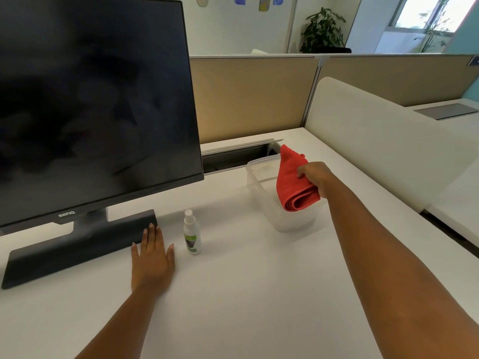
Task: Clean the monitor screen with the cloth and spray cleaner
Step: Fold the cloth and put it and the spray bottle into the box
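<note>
- Your left hand (pixel 151 257) lies flat on the white worktop (pixel 246 294), palm down and fingers spread, holding nothing; its fingertips touch the front right corner of the monitor's stand base.
- Just to the right of that hand stands the spray cleaner bottle (pixel 191 233), upright, white with a green label (cap on).
- Your right hand (pixel 315 177) is closed around a folded red cloth (pixel 294 180), gripping it by its right side above a clear plastic container (pixel 261 177) that sits on the worktop; the cloth's lower fold hangs at the container's rim.
- Left of everything, the BenQ monitor (pixel 96 99) stands upright on its dark base, its screen black and showing faint smudges.
- Beige partitions (pixel 254 97) rise behind the worktop.
</note>
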Action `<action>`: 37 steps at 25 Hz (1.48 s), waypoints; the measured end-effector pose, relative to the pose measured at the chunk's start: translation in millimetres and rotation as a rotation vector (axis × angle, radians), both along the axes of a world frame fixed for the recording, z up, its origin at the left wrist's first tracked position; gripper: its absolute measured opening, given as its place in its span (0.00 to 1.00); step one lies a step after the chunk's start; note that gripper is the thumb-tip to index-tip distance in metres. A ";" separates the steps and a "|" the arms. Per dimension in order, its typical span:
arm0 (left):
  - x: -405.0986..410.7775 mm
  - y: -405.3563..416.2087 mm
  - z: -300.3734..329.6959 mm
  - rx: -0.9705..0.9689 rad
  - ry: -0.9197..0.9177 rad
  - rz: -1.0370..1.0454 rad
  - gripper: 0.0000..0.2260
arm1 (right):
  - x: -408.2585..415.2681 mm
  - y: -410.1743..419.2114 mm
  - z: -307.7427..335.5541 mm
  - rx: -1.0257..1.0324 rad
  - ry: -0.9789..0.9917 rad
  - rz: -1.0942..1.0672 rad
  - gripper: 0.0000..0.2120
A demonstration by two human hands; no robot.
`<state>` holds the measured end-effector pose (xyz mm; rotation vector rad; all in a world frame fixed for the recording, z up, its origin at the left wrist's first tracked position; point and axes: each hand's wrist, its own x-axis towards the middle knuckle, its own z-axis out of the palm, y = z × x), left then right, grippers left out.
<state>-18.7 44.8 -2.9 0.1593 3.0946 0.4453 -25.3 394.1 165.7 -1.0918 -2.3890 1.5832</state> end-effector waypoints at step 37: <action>0.4 4.5 3.4 -0.039 0.027 -0.005 0.28 | -28.6 -44.5 -36.0 0.821 0.340 0.254 0.11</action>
